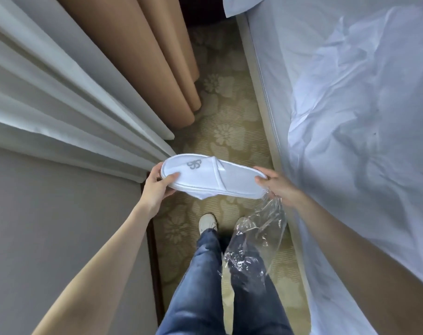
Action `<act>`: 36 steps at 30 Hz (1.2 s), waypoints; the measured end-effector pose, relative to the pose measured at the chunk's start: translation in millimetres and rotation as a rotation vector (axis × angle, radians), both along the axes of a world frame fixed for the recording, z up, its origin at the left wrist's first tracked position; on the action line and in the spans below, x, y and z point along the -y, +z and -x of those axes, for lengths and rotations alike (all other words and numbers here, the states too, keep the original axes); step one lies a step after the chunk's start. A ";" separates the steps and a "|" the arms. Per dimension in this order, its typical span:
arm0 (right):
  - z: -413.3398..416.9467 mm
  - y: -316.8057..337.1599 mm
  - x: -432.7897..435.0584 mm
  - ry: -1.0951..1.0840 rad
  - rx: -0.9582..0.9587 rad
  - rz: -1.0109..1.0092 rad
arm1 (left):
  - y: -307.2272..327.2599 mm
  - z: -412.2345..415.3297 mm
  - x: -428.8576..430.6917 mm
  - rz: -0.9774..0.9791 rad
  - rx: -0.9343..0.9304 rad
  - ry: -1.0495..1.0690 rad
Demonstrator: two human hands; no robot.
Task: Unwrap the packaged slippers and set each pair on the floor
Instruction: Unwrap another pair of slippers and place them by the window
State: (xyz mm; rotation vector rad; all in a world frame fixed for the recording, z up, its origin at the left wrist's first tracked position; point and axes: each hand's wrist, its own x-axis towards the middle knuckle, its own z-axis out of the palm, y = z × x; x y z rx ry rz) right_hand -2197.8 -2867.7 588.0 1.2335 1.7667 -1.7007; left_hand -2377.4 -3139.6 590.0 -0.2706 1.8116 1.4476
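Two hands hold the flat white fabric slippers with a grey embroidered emblem (pixel 211 175) level above the patterned yellow floral carpet (pixel 227 126), in the narrow aisle between the white-sheeted bed (pixel 350 105) and the pale folded curtains (pixel 60 93). The left hand (pixel 157 187) pinches the toe end; the right hand (pixel 275 183) grips the heel end and also clutches the crumpled clear plastic wrapper (pixel 256 240), which hangs down over one jeans leg. The unwrapping of this pack looks finished, so the step in hand is likely separating and placing. Next, the person probably needs to bend low, split the stack and lay both slippers side by side on the carpet, then discard the wrapper. Only a sliver of white below hints at a second slipper; whether other packs remain cannot be told.
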 end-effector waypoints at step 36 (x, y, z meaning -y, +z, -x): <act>31.2 -627.2 -105.2 -0.326 0.073 -0.378 | -618.7 27.6 -151.0 0.277 -0.453 -0.093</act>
